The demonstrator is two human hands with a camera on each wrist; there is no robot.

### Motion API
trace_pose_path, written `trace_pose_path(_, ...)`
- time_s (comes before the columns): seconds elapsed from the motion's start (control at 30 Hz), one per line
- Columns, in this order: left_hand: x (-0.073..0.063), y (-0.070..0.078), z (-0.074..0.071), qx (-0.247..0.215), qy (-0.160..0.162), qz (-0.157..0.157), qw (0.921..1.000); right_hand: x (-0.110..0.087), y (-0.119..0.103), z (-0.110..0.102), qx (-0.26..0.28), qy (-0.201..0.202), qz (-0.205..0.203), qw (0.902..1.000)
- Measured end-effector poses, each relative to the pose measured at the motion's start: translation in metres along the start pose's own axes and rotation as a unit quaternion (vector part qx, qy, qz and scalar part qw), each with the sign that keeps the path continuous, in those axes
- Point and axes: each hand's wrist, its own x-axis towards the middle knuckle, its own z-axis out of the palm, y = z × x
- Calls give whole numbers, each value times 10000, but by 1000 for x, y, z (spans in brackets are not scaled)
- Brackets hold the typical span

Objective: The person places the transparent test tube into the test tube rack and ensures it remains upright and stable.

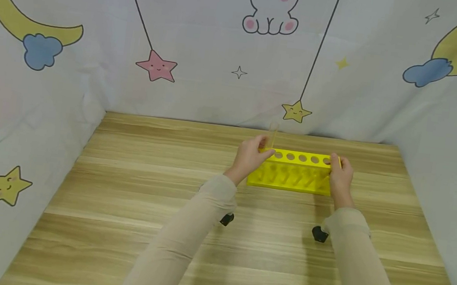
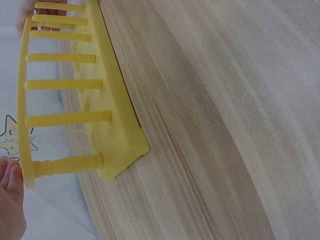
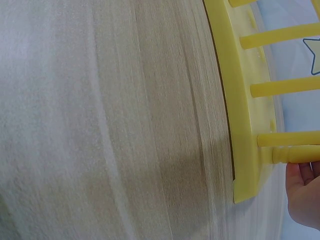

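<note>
A yellow test tube rack (image 1: pixel 289 180) stands on the wooden table, with a row of round holes in its top plate and pegs below. My left hand (image 1: pixel 250 156) is at its left end, thumb in front and fingers behind, pinching a clear test tube (image 1: pixel 272 136) that rises above the top plate. The tube's lower part is hidden by the thumb. In the left wrist view, that hand (image 2: pixel 11 202) shows beside the end of the upper plate. My right hand (image 1: pixel 341 176) grips the rack's right end; its fingers (image 3: pixel 306 172) touch the end post.
The wood-grained table (image 1: pixel 132 207) spreads out to both sides and in front of the rack. White cloth (image 1: pixel 200 92) printed with stars and moons hangs behind and at both sides. Small black pieces (image 1: pixel 320 234) sit beneath both wrists.
</note>
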Motion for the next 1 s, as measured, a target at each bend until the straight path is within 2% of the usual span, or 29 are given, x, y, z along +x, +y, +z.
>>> trace_pose_path(0.3,0,-3,-1,-103,5,-108,9999,-2,-4,1,68,47,71,9999)
trace_pose_path(0.7,-5,-11,-6,100,244,94,9996,4,2,0,44,71,77,9999)
trace_pose_path(1.0,-11,-20,-11,113,226,-135,9996,3,0,-1,-46,73,150,9999)
